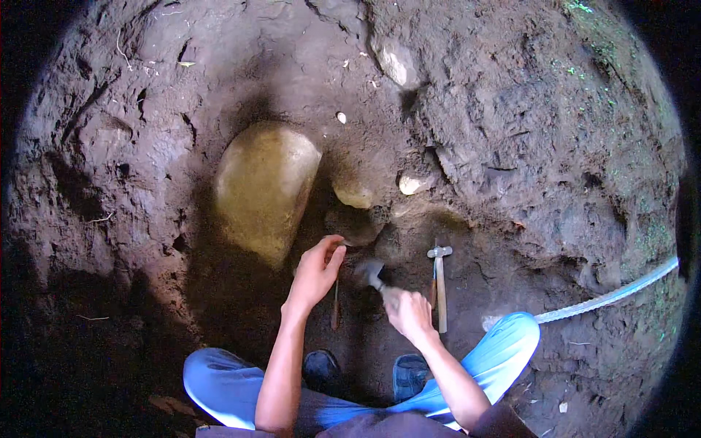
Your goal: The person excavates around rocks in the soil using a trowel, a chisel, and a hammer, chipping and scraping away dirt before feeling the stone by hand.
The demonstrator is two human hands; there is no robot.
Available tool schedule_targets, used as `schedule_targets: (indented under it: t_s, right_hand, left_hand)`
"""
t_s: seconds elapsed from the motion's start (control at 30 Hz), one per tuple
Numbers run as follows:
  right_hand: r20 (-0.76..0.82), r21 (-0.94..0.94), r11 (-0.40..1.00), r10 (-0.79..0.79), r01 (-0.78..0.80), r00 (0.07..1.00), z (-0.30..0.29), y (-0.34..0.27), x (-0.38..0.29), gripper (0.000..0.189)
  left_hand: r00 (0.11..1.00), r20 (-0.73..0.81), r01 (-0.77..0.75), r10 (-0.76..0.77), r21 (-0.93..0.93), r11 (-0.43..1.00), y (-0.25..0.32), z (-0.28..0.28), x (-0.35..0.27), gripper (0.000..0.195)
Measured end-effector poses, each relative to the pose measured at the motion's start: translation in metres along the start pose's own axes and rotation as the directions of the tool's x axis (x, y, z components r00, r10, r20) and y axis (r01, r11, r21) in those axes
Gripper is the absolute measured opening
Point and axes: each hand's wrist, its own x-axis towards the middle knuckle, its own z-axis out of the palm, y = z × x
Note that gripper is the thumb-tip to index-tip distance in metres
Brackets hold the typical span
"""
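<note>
My left hand (317, 272) reaches to the edge of a dark hollow in the soil (356, 227). Its thumb and fingers are drawn together; whether anything thin sits between them is unclear. My right hand (409, 315) grips a short tool with a grey metal blade (372, 271), perhaps a trowel, blurred and pointing toward the left hand. A large smooth yellowish stone (263, 186) with one straight edge stands out of the earth, up and left of my hands. Above the hollow, a smaller rounded stone (355, 196) is partly embedded.
A ball-peen hammer (442, 290) lies right of my right hand, partly over an orange-handled tool (434, 293). Between my hands rests a thin brown-handled tool (335, 315). Pale stones (411, 185) dot the rough earth bank (509, 137). A whitish strap or hose (613, 301) runs past my right knee.
</note>
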Motion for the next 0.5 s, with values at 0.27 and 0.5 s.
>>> schedule_targets:
  t_s: [0.27, 0.5]
  right_hand:
    - [-0.212, 0.057, 0.998, 0.047, -0.036, 0.976, -0.02, 0.006, 0.019, 0.018]
    - [-0.077, 0.187, 0.966, 0.198, -0.181, 0.977, -0.009, 0.006, 0.009, 0.028]
  left_hand:
    - [0.998, 0.005, 0.062, -0.062, -0.076, 0.995, 0.008, -0.004, -0.005, 0.03]
    - [0.999, 0.031, 0.037, -0.037, -0.016, 0.999, 0.011, 0.0, -0.006, 0.032]
